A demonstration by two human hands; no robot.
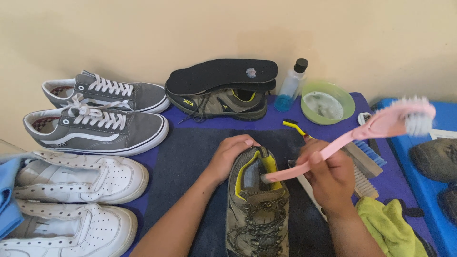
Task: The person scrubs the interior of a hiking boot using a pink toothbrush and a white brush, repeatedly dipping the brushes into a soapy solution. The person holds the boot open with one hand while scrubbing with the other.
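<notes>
— Where's the hiking shoe (257,204) relative to your hands?
— Between them on the counter (190,152); your left hand (232,156) curls around its heel collar, fingers closed on the rim.
— And your right hand (328,176)?
— Just beside the shoe, fingers wrapped tight around a pink double-ended brush (352,135), its small end poking into the shoe's opening.

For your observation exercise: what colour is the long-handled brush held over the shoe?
Pink brush, with white bristles, in the right hand; the head view shows it.
</notes>
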